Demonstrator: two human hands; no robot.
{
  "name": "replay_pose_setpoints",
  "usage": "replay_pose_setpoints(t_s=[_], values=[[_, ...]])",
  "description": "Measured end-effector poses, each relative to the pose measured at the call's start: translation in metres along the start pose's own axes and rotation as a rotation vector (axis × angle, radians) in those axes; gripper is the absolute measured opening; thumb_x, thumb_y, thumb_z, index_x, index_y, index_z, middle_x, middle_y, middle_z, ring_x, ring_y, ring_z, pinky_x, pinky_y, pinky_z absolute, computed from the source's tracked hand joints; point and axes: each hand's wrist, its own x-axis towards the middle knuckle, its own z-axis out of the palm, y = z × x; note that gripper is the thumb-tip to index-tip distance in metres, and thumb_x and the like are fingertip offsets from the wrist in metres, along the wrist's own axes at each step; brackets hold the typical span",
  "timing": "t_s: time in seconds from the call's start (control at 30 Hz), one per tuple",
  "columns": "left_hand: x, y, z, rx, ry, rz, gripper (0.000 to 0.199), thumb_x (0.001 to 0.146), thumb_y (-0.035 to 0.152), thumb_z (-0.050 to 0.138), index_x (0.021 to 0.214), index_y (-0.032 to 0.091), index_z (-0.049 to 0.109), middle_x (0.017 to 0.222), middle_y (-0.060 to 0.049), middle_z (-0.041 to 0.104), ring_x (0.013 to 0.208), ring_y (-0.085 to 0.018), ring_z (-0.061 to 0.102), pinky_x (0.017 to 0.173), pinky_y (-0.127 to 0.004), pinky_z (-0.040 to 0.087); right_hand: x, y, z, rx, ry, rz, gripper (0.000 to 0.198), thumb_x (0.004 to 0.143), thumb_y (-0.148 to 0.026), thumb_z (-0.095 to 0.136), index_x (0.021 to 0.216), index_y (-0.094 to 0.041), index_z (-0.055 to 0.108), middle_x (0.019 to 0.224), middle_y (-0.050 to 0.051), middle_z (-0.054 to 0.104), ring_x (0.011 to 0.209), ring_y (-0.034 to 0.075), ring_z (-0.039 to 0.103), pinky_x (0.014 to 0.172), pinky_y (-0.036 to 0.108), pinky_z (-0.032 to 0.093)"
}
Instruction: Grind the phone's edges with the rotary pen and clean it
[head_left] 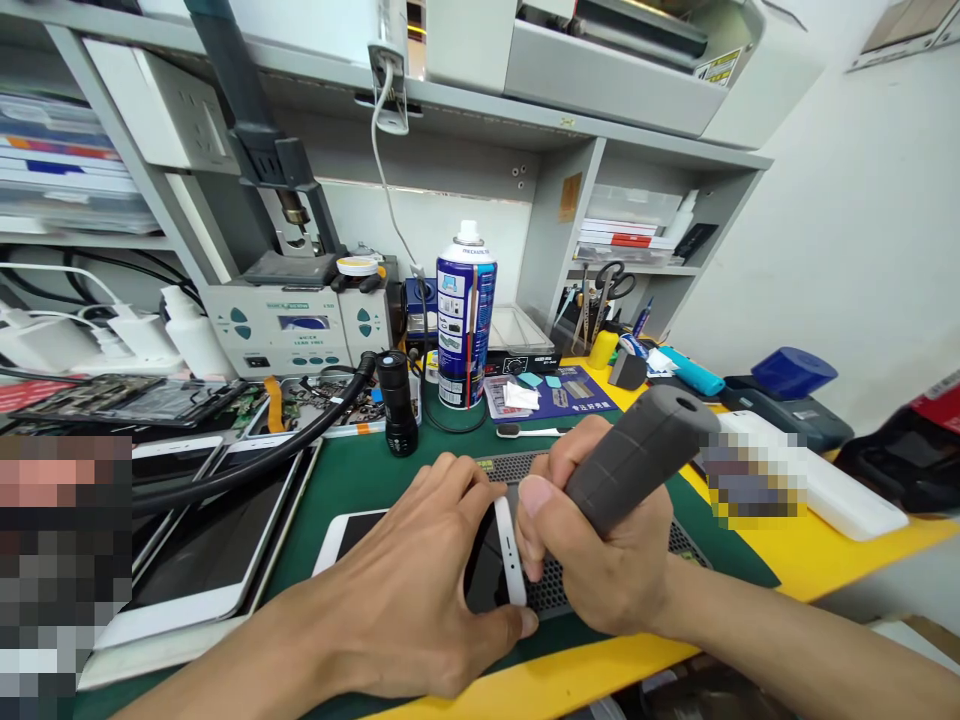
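Observation:
A white-framed smartphone with a dark screen lies in front of me, its speaker end facing right. My left hand spans it from above, fingers at the far edge and thumb at the near corner. In my right hand is a dark grey, thick-handled tool, gripped like a pen and slanting down towards the phone's right end. The tool's tip is hidden behind my fingers, so contact cannot be told. Beneath lies a grey honeycomb-patterned pad. Left of my left hand, another white-edged device shows partly.
A black torch and a tall spray can stand behind my hands. Across the left runs a thick black hose, over several tablets. A toothbrush lies behind the pad. At right is a white bar-shaped device.

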Motion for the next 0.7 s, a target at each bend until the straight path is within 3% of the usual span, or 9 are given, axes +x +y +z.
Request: replay_pose_setpoints(t_s=[0.53, 0.7], values=[[0.0024, 0.0007, 0.0005, 0.022, 0.016, 0.001, 0.022, 0.076, 0.037, 0.069, 0.091, 0.025, 0.058, 0.096, -0.002, 0.050, 0.092, -0.027, 0.048, 0.082, -0.045, 0.045, -0.0023, -0.0035, 0.0003, 0.004, -0.032, 0.012, 0.022, 0.084, -0.008, 0.059, 0.081, -0.025, 0.045, 0.055, -0.009, 0.050, 0.036, 0.008, 0.045, 0.039, 0.025, 0.041], [0.0036, 0.0044, -0.0044, 0.055, -0.039, -0.026, 0.022, 0.076, 0.035, 0.066, 0.090, 0.023, 0.053, 0.097, -0.004, 0.051, 0.091, -0.026, 0.047, 0.084, -0.047, 0.047, -0.0016, -0.0068, 0.0021, 0.003, -0.042, 0.014, 0.024, 0.082, -0.008, 0.059, 0.078, -0.025, 0.043, 0.054, -0.009, 0.048, 0.037, 0.008, 0.046, 0.038, 0.024, 0.041]])
